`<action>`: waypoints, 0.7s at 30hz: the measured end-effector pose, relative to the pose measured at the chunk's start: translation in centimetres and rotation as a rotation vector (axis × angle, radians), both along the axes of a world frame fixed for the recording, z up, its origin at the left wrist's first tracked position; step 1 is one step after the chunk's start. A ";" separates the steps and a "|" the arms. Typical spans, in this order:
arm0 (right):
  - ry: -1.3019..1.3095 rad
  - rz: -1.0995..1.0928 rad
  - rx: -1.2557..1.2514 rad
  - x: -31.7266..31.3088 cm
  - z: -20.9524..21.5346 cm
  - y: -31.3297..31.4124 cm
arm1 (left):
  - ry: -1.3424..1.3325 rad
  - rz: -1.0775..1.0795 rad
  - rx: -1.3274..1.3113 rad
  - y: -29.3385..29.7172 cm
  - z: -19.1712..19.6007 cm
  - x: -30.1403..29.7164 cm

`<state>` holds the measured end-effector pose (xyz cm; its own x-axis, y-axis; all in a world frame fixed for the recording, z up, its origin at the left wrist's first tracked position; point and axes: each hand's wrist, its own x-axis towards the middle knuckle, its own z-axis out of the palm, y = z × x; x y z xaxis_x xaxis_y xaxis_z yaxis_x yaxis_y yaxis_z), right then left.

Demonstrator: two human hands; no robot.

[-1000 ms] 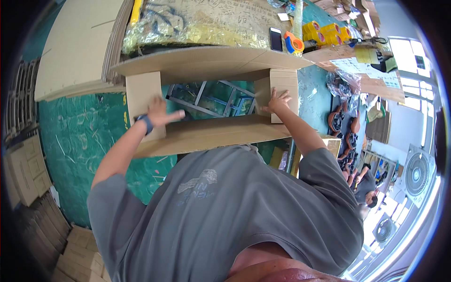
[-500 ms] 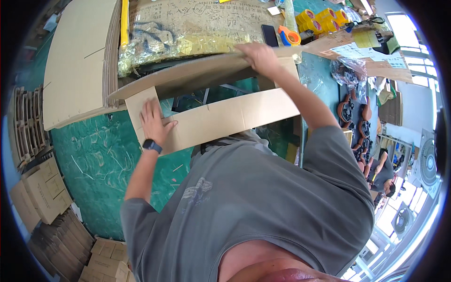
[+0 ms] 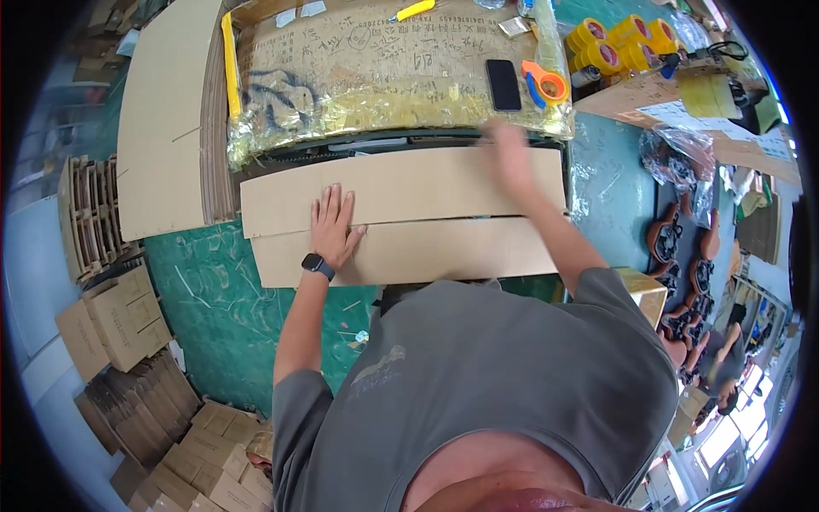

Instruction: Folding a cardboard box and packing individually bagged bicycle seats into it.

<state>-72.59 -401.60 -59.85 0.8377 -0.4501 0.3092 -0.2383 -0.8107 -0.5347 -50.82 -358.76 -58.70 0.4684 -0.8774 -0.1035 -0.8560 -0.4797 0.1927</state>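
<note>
A long cardboard box (image 3: 418, 252) lies in front of me with its two long flaps folded down, their edges meeting at a thin seam. Flat across that seam, left of the middle, rests my left hand (image 3: 334, 229), fingers spread and holding nothing. My right hand (image 3: 509, 162) is over the far flap near the box's right end. Motion smears its fingers, so I cannot see what they hold, if anything. Beyond the box, on a tape-covered cardboard work surface (image 3: 384, 81), lie a black phone (image 3: 503, 85) and an orange and blue tape dispenser (image 3: 546, 84).
Flat cardboard sheets (image 3: 166, 128) are stacked at the left. Yellow tape rolls (image 3: 610, 43) stand at the far right, near clear plastic wrap (image 3: 674, 158). Folded cartons (image 3: 115, 328) sit on the lower left floor. Another person (image 3: 721, 363) is far off at the right.
The far flap has come down beside the near one, covering the opening. My left hand has shifted from the left end flap onto the seam. My right hand has moved nearer, off the flap's raised edge.
</note>
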 end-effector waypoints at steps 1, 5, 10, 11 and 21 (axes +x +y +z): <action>-0.017 -0.230 -0.124 1.8 -0.5 -4.8 | -0.003 -0.011 -0.018 0.3 0.3 0.2; 0.558 -0.426 -0.181 1.0 -7.4 -24.8 | 0.163 -0.036 -0.052 -2.2 2.6 1.6; 0.258 -0.426 0.030 3.3 -6.7 -23.2 | 0.241 -0.127 0.014 -4.0 2.7 6.4; 0.157 -0.455 -0.024 2.1 -5.9 -22.7 | 0.241 -0.145 0.035 -4.8 2.3 6.8; 0.919 -0.041 1.031 29.4 1.6 3.2 | 0.410 -0.164 -0.056 0.4 0.4 5.5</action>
<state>-43.20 -398.43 -58.21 0.5383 -0.1647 -0.8265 -0.8424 -0.1321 -0.5224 -45.28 -358.33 -58.29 0.2526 -0.9463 -0.2017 -0.7676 -0.3229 0.5536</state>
